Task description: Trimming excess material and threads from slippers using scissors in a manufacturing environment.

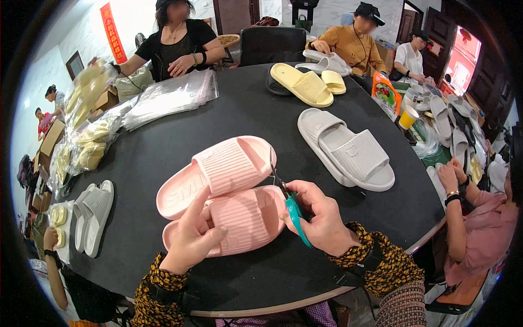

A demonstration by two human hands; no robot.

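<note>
Two pale pink slide slippers lie side by side in front of me, the far one [218, 169] partly above the near one [239, 220]. My left hand [193, 234] rests over their heel side and holds the near slipper, its thumb against the ribbed strap and its index finger reaching toward the far slipper. Some of its fingertips are hidden. My right hand [321, 220] grips scissors [295, 213] with teal handles, and their dark blades point up beside the toe of the far pink slipper.
Grey slides [348, 150] lie right of the pink pair, others [95, 218] at left. Yellow slides [302, 84] stand farther back on the black table [256, 120]. Clear plastic bags [169, 101] spread at back left. Co-workers sit around; a person's arm [455, 218] reaches in at right.
</note>
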